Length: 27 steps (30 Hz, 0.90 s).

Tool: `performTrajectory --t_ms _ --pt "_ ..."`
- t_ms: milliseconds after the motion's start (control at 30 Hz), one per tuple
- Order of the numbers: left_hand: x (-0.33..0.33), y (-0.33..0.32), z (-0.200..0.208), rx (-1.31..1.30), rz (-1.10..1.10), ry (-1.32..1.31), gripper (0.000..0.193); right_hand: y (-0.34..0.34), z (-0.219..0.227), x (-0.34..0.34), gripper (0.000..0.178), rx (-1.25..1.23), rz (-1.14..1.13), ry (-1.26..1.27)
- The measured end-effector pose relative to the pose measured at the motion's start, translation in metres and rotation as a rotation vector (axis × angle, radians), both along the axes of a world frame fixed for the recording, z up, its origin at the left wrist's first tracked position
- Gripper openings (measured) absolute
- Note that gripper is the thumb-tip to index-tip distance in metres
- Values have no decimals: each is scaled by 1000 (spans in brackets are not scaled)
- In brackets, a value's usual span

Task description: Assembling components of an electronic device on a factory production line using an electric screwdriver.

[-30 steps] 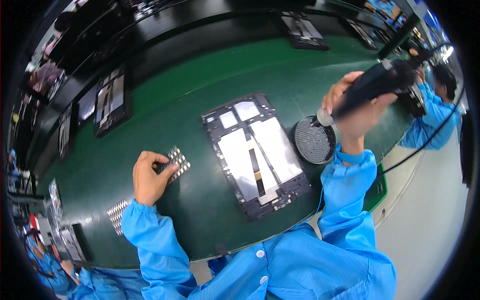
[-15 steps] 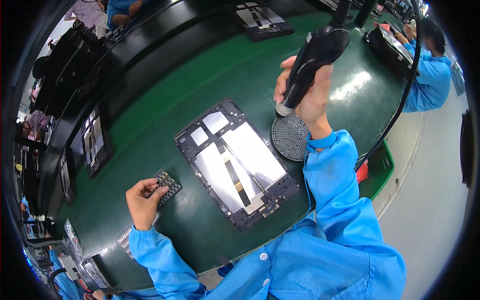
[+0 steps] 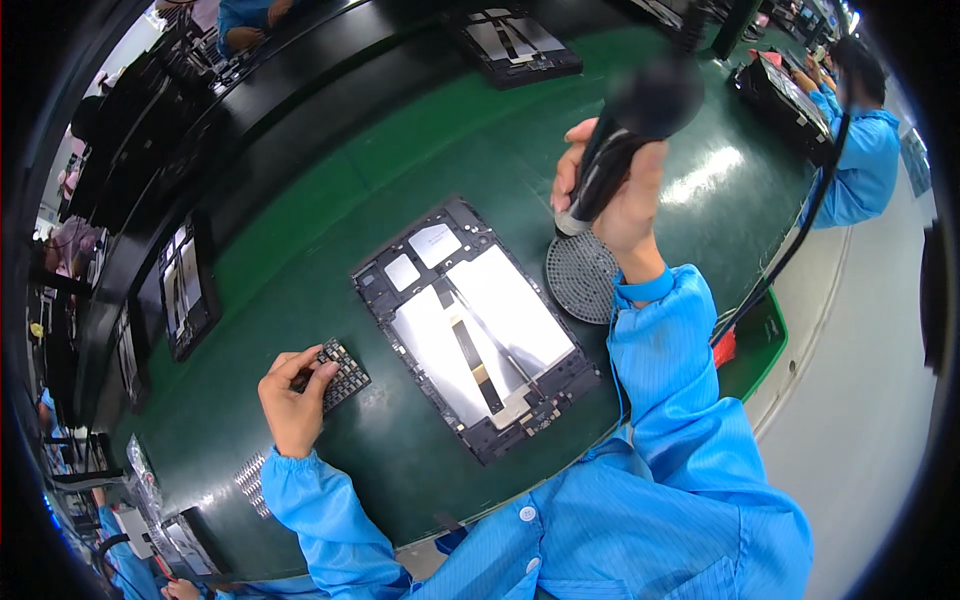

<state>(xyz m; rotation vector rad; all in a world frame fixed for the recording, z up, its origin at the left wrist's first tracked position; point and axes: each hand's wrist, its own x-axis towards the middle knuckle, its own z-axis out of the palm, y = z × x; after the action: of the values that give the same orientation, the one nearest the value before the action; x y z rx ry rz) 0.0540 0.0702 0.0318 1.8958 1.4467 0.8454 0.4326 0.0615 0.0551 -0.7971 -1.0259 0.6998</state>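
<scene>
An opened tablet chassis lies face down on the green conveyor belt, its white panels and a flat ribbon cable showing. My right hand is raised above the belt and grips a black electric screwdriver, tip pointing down toward a round perforated screw tray. My left hand rests on a small dark parts tray, fingers pinched at its edge. Both sleeves are blue.
Another opened tablet lies farther up the belt, and more devices sit at the left. A ribbed parts tray is near my left elbow. A person in blue works at the right. A black cable hangs from the screwdriver.
My right hand with the screwdriver has moved left and nearer, now standing above the round screw tray. My left hand has stayed on the small parts tray.
</scene>
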Motion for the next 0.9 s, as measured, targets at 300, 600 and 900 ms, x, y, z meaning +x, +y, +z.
performTrajectory --t_ms 300,600,900 --pt "10 -7 -7 372 36 148 15 -9 33 -32 91 163 307 151" --pt "29 -25 -10 315 6 -85 11 5 36 -123 91 14 515 3" --pt "16 -20 -15 272 139 -162 11 13 21 -137 92 -35 522 -45"
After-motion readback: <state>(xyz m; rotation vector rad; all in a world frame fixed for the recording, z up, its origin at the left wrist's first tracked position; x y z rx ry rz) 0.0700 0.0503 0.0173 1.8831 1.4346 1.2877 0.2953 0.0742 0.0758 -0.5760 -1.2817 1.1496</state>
